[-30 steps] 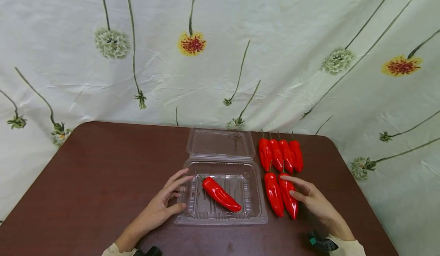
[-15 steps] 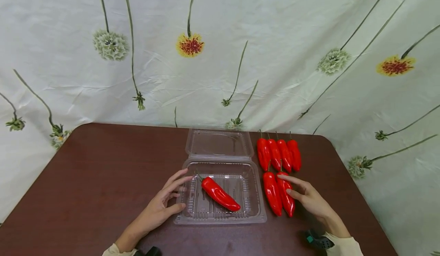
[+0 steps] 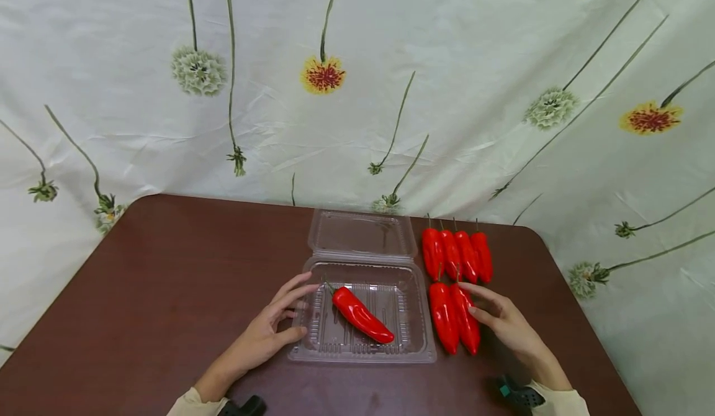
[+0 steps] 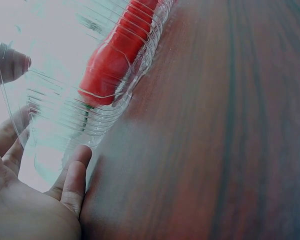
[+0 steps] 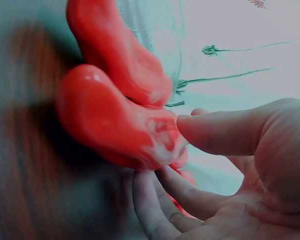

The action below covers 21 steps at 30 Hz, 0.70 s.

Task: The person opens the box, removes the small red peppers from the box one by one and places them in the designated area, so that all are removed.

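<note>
A clear plastic clamshell container [image 3: 363, 361] lies with its lid folded back, and one red chili pepper [image 3: 362, 316] rests slantwise inside it. My left hand [image 3: 262, 335] touches the container's left rim, its fingers spread and the thumb near the front corner. To the right of the container, my right hand [image 3: 514, 329] touches a red chili pepper [image 3: 466, 329]. In the right wrist view the thumb is on this pepper's [image 5: 100, 115] upper side, with fingertips low against its side. Another chili pepper [image 3: 444, 323] lies directly beside it.
Several more red chili peppers [image 3: 458, 256] lie in a row behind, stems pointing away. The transparent lid [image 3: 363, 233] reaches close to the back edge of the brown table [image 3: 195, 279]. Beyond it hangs a white flowered cloth [image 3: 268, 25].
The pepper under my right hand has shifted slightly left, closer to the pepper beside it. My left hand and the container hold their places; the head view has shifted slightly.
</note>
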Motion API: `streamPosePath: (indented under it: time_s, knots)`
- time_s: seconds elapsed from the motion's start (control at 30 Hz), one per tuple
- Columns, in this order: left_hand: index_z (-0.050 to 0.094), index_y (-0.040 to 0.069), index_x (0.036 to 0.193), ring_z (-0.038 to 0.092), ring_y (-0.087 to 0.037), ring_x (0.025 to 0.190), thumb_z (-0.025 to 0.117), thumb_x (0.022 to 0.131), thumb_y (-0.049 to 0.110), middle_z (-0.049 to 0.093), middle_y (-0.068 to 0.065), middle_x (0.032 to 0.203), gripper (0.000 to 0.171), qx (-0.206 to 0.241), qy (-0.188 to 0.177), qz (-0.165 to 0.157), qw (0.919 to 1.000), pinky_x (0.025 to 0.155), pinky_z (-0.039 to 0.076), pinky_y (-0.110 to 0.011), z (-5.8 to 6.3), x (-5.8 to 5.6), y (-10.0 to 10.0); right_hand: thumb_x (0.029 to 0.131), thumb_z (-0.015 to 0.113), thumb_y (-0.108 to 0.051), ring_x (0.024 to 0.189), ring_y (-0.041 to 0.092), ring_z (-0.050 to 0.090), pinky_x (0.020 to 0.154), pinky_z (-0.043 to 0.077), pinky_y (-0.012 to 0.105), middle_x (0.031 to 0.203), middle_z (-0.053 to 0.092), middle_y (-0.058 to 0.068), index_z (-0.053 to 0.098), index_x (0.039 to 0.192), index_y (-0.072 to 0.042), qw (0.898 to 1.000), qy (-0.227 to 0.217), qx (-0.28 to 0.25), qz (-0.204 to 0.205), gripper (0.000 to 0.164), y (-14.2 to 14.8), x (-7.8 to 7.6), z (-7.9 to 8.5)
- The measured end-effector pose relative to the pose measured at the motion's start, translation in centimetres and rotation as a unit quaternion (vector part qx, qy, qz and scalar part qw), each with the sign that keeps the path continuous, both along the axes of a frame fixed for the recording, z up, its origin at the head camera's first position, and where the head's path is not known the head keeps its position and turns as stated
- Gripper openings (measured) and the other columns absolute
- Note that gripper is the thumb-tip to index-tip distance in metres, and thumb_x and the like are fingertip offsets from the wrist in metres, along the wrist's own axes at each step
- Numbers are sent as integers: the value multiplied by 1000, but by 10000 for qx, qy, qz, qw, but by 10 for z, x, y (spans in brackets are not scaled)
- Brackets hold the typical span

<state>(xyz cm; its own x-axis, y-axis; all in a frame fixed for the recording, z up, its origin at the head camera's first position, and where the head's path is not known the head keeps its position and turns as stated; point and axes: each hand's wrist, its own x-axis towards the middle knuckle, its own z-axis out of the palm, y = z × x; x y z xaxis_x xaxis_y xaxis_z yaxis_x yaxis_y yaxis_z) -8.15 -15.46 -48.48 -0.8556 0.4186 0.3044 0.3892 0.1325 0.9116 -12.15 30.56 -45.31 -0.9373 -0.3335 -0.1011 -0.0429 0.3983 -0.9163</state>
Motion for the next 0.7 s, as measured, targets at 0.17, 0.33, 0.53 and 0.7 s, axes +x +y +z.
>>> streamPosePath:
  time_s: [0.17, 0.33, 0.53, 0.7]
  knots:
    - [43, 2, 149, 45, -17, 119, 62, 92, 2, 20, -18, 162, 60, -69, 10, 59, 10000, 91, 41, -30, -1, 0, 0, 98, 62, -9, 108, 12, 64, 85, 54, 26, 141, 53, 26, 54, 142, -2, 9974, 537, 379, -310, 46, -2, 0, 11]
    - [43, 3, 149, 47, -18, 117, 64, 92, 2, 21, -19, 162, 61, -124, 33, 98, 9999, 91, 42, -30, -1, -1, 1, 97, 64, -9, 111, 22, 60, 82, 55, 25, 131, 63, 0, 58, 138, -3, 9890, 1242, 542, -599, 42, -12, 3, 29]
    - [43, 2, 149, 45, -16, 119, 64, 91, 2, 21, -17, 162, 61, -101, 60, 73, 9999, 91, 42, -30, -1, 0, 1, 94, 65, 0, 114, 9, 58, 88, 52, 19, 133, 62, 3, 57, 137, -2, 9858, 1663, 179, -143, 44, -35, 8, 44]
    - [43, 2, 149, 43, -16, 123, 63, 92, 2, 21, -16, 163, 61, -109, -16, 110, 9999, 92, 41, -31, -1, 2, 0, 93, 66, -1, 113, 7, 58, 90, 53, 24, 137, 58, 15, 60, 135, -5, 9817, 1881, 196, 241, 43, -57, 12, 50]
